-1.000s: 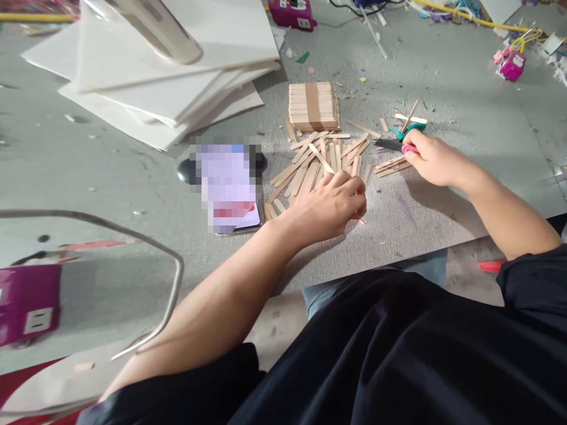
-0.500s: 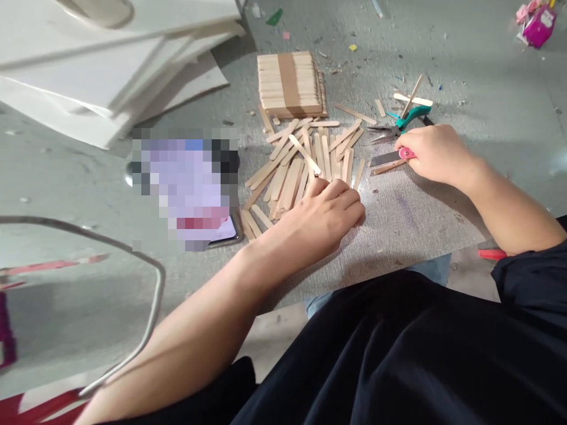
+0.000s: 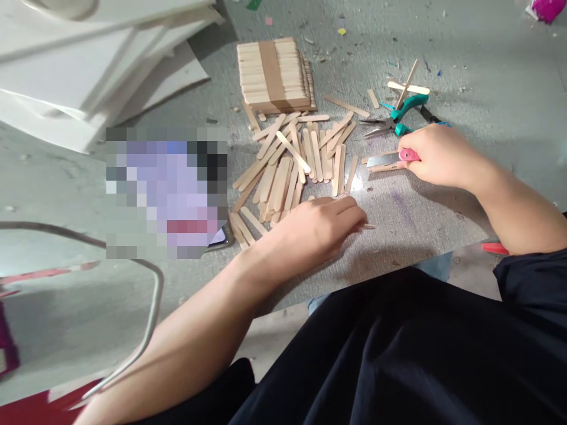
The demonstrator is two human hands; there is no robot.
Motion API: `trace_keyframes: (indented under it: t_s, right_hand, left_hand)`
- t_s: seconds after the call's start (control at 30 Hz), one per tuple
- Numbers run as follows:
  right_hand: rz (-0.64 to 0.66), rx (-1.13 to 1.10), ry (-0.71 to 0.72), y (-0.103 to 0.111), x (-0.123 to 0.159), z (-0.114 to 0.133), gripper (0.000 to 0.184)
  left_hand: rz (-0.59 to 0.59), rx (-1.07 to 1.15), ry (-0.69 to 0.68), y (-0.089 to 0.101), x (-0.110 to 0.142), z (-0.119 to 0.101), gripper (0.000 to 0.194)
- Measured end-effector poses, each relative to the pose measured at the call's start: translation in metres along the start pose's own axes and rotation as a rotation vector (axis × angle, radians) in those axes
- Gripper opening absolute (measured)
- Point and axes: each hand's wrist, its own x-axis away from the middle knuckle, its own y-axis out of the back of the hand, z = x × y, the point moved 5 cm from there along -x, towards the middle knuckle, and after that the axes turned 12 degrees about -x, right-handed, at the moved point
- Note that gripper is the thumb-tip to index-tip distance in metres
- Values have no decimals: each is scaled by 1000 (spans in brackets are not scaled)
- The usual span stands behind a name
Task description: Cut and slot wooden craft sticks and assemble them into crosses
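My left hand (image 3: 330, 221) is closed low over the table, just in front of a pile of wooden craft sticks (image 3: 279, 183). A thin craft stick end (image 3: 370, 226) pokes out past its fingertips; the rest is hidden. My right hand (image 3: 436, 153) is closed around a pink-handled knife (image 3: 410, 154), its flat metal blade (image 3: 383, 159) pointing left and most of the handle covered by the fingers. Brownish wooden sticks (image 3: 384, 169) lie along and under the blade, close to the right fingers; I cannot tell whether they are gripped. Teal-handled pliers (image 3: 405, 112) lie just beyond this hand.
A paper-banded bundle of craft sticks (image 3: 270, 74) stands behind the pile. Two crossed sticks (image 3: 410, 88) lie by the pliers. A blurred-out phone (image 3: 219, 237) is at left, white boards (image 3: 88, 77) behind it. A pale cable (image 3: 155, 295) loops in front.
My left hand has drawn away from the pile toward the table's near edge, a stick end now showing at its fingertips. My right hand has barely moved. The view has shifted slightly.
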Motion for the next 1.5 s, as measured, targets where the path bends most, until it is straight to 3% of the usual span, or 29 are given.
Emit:
trace_keyframes:
  t_s: [0.17, 0.33, 0.43, 0.73, 0.93, 1.1, 1.5]
  right_hand:
    - [-131, -32, -26, 23, 6, -2, 21]
    - [60, -15, -53, 19, 8, -4, 26]
    - [87, -46, -64, 14, 5, -2, 23]
    - [-60, -71, -27, 23, 4, -11, 14]
    - [-8, -105, -38, 18, 5, -8, 16]
    - [21, -77, -12, 15, 4, -1, 38]
    - [5, -64, 32, 14, 2, -2, 32]
  left_hand:
    - [-40, 177, 196, 10, -3, 3, 22]
    - [5, 309, 399, 12, -3, 10, 22]
    - [27, 354, 468, 9, 0, 15, 29]
    - [-4, 444, 458, 7, 2, 20, 26]
    - [8, 425, 469, 7, 1, 21, 26]
    - [5, 430, 460, 9, 0, 20, 26]
    - [18, 430, 486, 8, 0, 20, 27]
